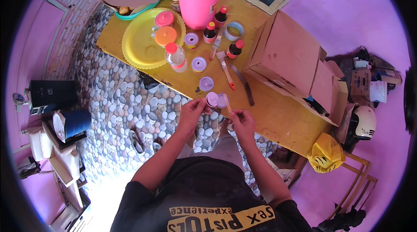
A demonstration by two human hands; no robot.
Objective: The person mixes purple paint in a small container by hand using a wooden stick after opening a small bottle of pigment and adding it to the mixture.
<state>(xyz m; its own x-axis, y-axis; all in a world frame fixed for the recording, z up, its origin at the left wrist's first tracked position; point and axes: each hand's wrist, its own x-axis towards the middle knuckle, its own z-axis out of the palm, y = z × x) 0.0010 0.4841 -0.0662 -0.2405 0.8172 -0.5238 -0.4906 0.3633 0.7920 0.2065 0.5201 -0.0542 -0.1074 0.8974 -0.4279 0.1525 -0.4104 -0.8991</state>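
At the near edge of the table, my left hand [193, 112] pinches a small round purple-topped pot [212, 98] between thumb and fingers. My right hand [243, 122] is closed on a thin pale stick [228, 105], its upper end close to the pot. Just behind the stick lies a flat purple disc [222, 100], perhaps a lid. Another purple disc [206, 83] rests slightly farther off. Beyond it stand two small pots with purple tops and dark centres, a nearer pot [199, 64] and a farther pot [191, 40].
Around the yellow table [282, 123] stand a yellow tray [143, 53] with lidded cups, a clear bottle [176, 58], a pink jug [199, 3], several dark red-capped bottles, paintbrushes [225, 70], a tape roll [234, 31], a dark curved strip [244, 85] and a large cardboard box [286, 53].
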